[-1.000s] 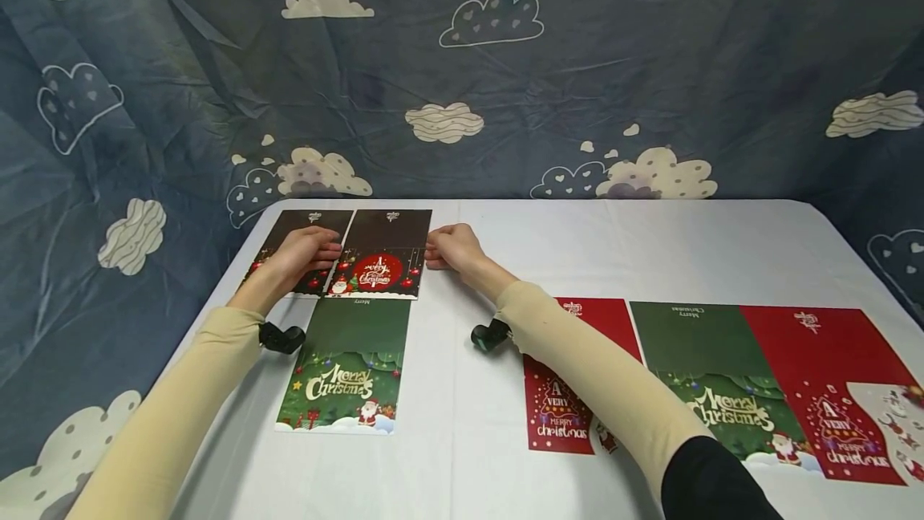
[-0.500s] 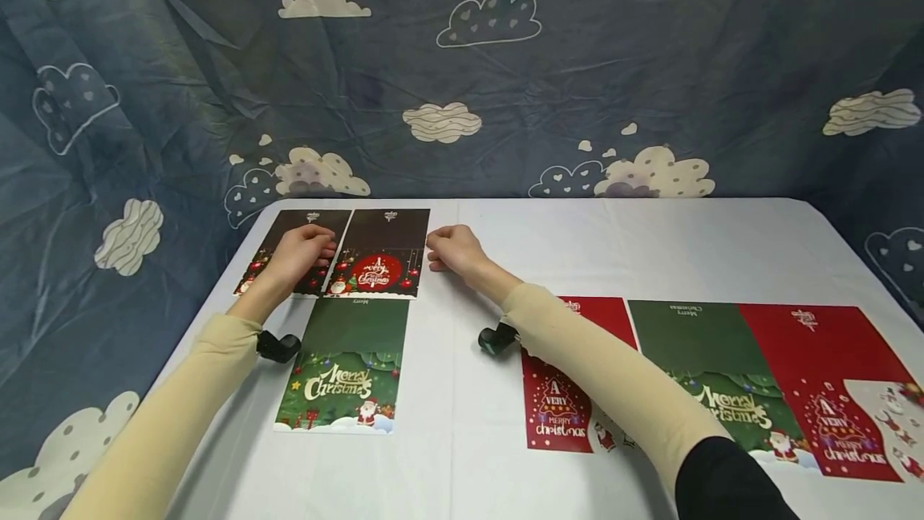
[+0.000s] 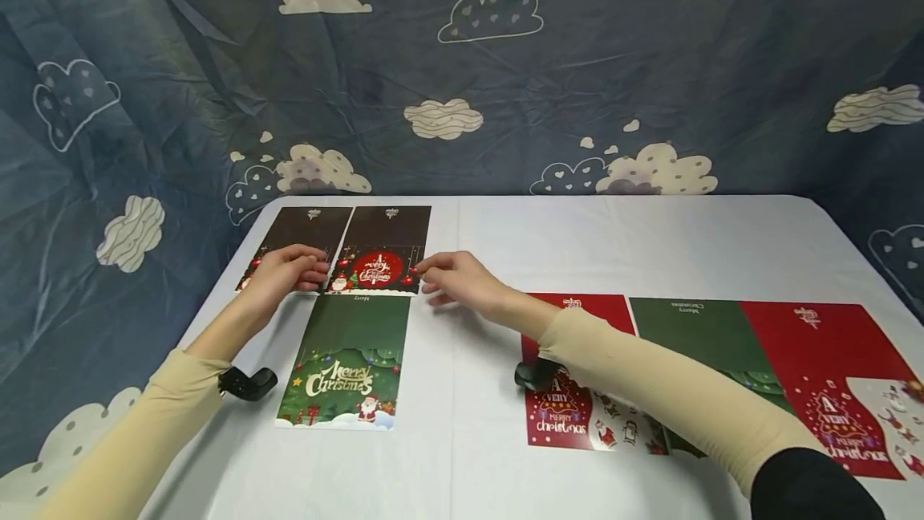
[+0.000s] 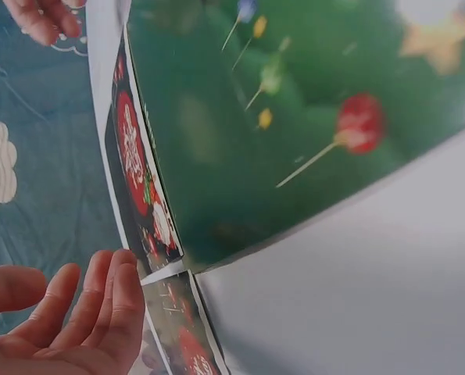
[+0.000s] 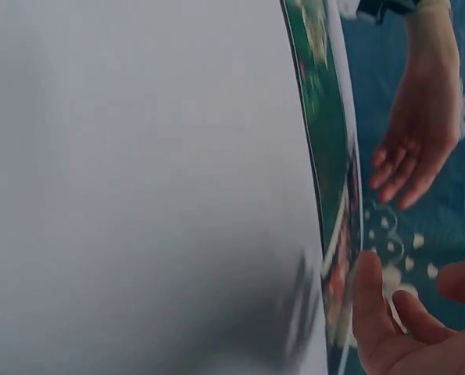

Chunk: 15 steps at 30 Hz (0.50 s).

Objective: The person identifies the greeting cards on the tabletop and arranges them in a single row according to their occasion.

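Observation:
My left hand [image 3: 289, 271], its fingers relaxed and holding nothing, is over the lower part of the left dark Christmas card [image 3: 310, 225] and hides some of it. The second dark card [image 3: 382, 229], with a red round print, lies just to its right. Near that card's lower right edge is my right hand [image 3: 462, 283], fingers loosely extended, nothing gripped. Directly in front of the dark cards lies a green Merry Christmas card [image 3: 354, 343]. The left wrist view shows my left fingers [image 4: 123, 301] apart from the cards.
On the right of the white table [image 3: 462, 472] lie a red card [image 3: 556, 416], a second green card [image 3: 693, 335] and another red card [image 3: 808, 351]. My right sleeve [image 3: 664, 375] covers parts of them. A dark cloud-patterned cloth [image 3: 491, 79] hangs behind the table.
Both hands have drawn back toward me from the dark cards' sides, and their fingers have loosened. The right forearm has swung further over the right-hand cards. The cards lie as before.

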{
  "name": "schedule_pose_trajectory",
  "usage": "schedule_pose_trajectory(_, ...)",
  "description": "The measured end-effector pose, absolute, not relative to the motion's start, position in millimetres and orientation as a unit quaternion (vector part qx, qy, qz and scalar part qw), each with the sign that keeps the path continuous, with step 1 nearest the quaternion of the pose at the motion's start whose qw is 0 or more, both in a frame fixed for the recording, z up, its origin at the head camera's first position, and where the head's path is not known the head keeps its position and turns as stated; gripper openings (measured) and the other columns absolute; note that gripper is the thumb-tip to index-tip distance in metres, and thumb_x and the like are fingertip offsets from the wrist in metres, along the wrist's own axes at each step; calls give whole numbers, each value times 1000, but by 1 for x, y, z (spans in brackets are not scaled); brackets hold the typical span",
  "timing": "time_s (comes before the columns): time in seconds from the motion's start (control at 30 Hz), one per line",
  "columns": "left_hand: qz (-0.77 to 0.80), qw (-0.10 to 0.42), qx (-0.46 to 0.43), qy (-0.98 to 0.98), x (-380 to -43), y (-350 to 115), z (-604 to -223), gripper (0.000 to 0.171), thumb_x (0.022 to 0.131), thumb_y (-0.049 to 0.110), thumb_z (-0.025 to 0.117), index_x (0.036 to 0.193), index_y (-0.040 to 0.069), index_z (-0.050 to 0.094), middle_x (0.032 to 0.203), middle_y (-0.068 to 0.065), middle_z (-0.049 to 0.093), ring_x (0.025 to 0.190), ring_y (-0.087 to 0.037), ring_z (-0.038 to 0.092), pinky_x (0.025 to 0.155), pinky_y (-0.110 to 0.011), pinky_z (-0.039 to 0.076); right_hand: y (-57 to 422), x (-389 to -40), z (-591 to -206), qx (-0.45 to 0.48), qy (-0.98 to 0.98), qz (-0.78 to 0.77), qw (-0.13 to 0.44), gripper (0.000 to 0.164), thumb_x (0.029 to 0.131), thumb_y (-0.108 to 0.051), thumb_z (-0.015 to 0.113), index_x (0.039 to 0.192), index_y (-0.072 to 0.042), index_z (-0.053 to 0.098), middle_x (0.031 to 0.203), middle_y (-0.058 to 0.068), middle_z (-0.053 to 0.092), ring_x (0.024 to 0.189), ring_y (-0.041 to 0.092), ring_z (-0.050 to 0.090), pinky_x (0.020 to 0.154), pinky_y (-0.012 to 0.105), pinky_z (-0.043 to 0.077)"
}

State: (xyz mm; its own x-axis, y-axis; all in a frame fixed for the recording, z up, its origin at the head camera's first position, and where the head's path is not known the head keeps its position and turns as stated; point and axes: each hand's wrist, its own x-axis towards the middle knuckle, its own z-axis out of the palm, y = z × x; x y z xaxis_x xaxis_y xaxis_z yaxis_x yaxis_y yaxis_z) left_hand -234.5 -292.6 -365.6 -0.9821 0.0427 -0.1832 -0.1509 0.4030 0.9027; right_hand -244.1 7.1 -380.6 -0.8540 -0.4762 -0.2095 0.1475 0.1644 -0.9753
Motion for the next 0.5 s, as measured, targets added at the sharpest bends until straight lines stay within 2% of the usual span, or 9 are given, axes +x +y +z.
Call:
schedule_pose_trajectory(0.27,555,104,-14,825,-197,-307,-371,37,104,11,44,131,-14,48,111,-19,66,90,-17,70,76,-28,57,18,-205,-392,-86,654,-671,340,38,98,-9,52,131,10,54,123,22,62,103,29,66,88,38,56)
schedule_pose_trajectory(0.5,529,110,-32,841,-169,-314,-378,35,102,7,46,130,-14,49,108,-19,67,83,-14,67,70,-27,57,24,-179,-398,-99,632,-673,370,43,98,-10,51,138,5,48,139,17,51,119,28,59,94,36,52)
